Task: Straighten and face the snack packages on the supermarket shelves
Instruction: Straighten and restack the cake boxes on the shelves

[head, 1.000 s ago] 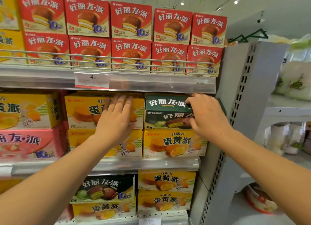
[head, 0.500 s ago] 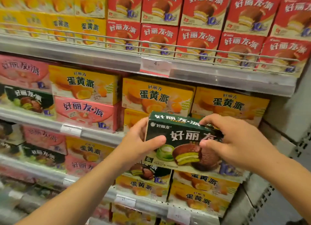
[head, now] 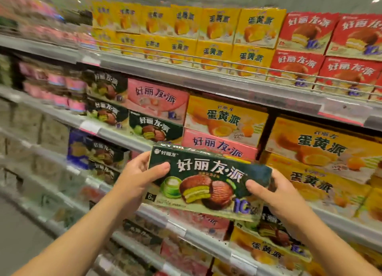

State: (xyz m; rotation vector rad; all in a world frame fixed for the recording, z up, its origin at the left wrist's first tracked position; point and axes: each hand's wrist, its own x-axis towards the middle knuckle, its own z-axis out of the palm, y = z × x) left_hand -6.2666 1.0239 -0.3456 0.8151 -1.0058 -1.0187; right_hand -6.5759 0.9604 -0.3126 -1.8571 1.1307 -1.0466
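Note:
A dark green pie box (head: 208, 180) with a matcha chocolate pie printed on its front is held in the air before the middle shelf, face toward me and tilted down to the right. My left hand (head: 136, 178) grips its left end, thumb on the front. My right hand (head: 275, 195) grips its right end the same way. Behind it on the middle shelf (head: 115, 134) stand more green boxes (head: 155, 129), pink boxes (head: 219, 145) and yellow egg-yolk pie boxes (head: 227, 116).
The top shelf (head: 206, 77) carries yellow boxes (head: 256, 27) and red boxes (head: 310, 34) behind a wire rail. Lower shelves hold mixed green, pink and yellow boxes (head: 266, 253). The left part of the shelving is blurred. Grey floor (head: 18, 234) shows at the lower left.
Both hands pulled the green box out of the middle shelf's right stack and carried it leftward along the shelving. The view has swung left with it.

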